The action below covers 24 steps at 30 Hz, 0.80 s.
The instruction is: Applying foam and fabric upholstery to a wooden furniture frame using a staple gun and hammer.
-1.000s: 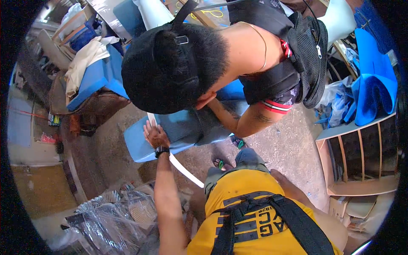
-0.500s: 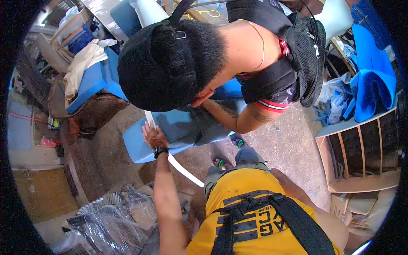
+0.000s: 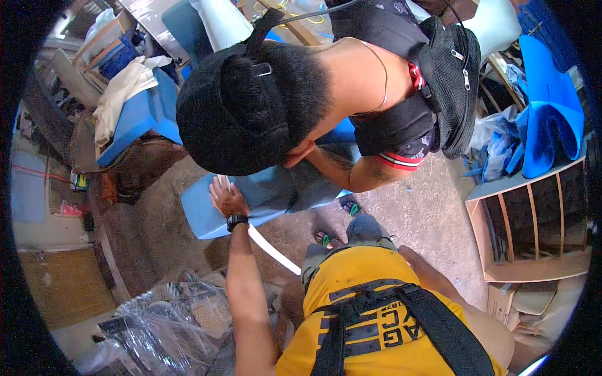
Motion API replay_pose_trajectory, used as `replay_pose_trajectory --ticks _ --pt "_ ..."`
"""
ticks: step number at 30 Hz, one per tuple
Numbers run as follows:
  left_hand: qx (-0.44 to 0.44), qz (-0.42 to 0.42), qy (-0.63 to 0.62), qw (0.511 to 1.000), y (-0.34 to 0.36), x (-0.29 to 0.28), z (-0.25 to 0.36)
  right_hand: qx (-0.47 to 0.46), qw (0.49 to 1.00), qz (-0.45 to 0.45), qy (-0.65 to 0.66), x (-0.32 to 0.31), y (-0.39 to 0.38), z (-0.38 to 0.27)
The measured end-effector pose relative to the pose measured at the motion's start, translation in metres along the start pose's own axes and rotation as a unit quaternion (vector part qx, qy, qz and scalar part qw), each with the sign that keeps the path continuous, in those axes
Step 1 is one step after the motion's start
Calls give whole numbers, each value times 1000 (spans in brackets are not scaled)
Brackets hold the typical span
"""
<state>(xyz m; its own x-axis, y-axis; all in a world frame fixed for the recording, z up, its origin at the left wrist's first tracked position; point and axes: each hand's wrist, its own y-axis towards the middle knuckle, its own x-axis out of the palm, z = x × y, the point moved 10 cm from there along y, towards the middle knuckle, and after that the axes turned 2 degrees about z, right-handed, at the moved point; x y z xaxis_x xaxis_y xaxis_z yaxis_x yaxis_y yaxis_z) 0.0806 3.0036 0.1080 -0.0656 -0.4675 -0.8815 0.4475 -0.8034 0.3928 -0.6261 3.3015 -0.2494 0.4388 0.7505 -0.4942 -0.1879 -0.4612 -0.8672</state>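
Note:
My left hand, with a black watch on its wrist, lies flat with fingers stretched on a long light-blue padded piece. Under the palm runs a narrow white strip, whose near end hangs down off the blue piece toward my legs. My right forearm passes down beside my leg, and its hand is hidden. Across from me a co-worker in a black cap bends low over the same piece. The co-worker's bent arm reaches onto it; the hand is hidden by the head.
A wooden frame with slats stands at right, with a blue foam sheet on top. Plastic-wrapped goods lie at lower left. Further left sits a blue cushioned piece draped with cream cloth. Yellow cord lies at the back.
The co-worker's head has dipped slightly toward me, and the cap now covers the strip's far part beyond my fingers. My left hand has stayed almost still.

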Motion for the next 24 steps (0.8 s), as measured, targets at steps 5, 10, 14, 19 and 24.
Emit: replay_pose_trajectory --ticks 5,10,14,19,24 --pt "11 12 -8 1000 2 -4 9 -6 1000 -5 -12 -14 -15 -12" --pt "16 25 -2 1000 5 1 13 11 999 -12 43 -32 -37 -22" --pt "27 27 18 999 3 4 10 21 996 -5 83 -47 -62 -33" --pt "21 24 13 999 3 7 7 -2 974 -17 224 -54 -73 -39" --pt "23 21 13 999 3 8 7 9 997 -57 58 -40 -53 -27"
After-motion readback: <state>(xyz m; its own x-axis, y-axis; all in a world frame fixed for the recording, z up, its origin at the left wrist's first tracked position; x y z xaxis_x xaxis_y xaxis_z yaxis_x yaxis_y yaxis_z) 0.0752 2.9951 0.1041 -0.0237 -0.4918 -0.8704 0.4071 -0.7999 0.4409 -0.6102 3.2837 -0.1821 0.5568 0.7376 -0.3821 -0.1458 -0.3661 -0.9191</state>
